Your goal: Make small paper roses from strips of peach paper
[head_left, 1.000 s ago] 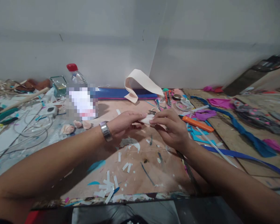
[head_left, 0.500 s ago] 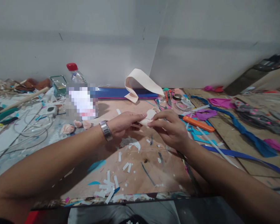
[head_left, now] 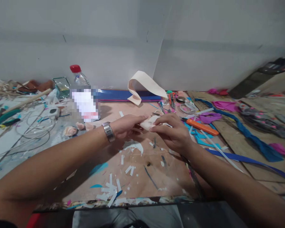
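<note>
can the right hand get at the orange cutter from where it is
Probably yes: the orange cutter lies just to the right of the right hand, with nothing seen on top of its handle. The hand is busy holding the pale piece, though, so it would likely have to let go first.

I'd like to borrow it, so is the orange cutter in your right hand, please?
No, the orange cutter lies on the table beside the right hand.

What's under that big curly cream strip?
Beneath the curl of the cream strip, part of a long blue bundle shows. Anything hidden by the strip's ends can't be seen.
</note>
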`<state>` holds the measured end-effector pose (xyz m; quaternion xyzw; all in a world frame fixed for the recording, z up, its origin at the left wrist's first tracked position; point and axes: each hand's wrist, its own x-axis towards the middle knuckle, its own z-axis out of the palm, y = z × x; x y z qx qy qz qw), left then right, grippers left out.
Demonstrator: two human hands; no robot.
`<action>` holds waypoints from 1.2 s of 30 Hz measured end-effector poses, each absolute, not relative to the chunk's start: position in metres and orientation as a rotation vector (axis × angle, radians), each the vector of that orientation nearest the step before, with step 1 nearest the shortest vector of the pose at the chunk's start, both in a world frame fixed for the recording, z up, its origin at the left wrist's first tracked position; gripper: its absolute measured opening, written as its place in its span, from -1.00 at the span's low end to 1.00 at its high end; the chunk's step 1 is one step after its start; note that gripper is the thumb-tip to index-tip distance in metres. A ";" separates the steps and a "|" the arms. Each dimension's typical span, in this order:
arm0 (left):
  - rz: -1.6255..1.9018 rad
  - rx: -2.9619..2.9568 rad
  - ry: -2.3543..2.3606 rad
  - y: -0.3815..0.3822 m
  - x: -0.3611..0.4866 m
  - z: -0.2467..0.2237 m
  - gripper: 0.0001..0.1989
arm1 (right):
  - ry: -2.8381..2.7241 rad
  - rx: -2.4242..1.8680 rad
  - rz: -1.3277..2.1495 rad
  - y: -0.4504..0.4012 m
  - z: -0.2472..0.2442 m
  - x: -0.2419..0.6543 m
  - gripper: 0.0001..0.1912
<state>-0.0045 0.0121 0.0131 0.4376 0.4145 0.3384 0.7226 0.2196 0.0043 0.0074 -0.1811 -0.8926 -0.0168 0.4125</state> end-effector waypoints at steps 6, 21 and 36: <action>0.768 0.957 0.898 0.013 -0.003 0.015 -0.62 | -2.272 -0.426 -0.080 0.004 0.007 0.219 -0.80; 0.868 1.251 1.071 0.017 -0.006 0.010 -0.47 | -2.149 -0.652 0.048 0.002 0.011 0.216 -0.75; 1.108 1.947 0.848 -0.003 -0.004 0.011 -0.72 | -2.193 -0.705 0.023 0.000 0.012 0.216 -0.89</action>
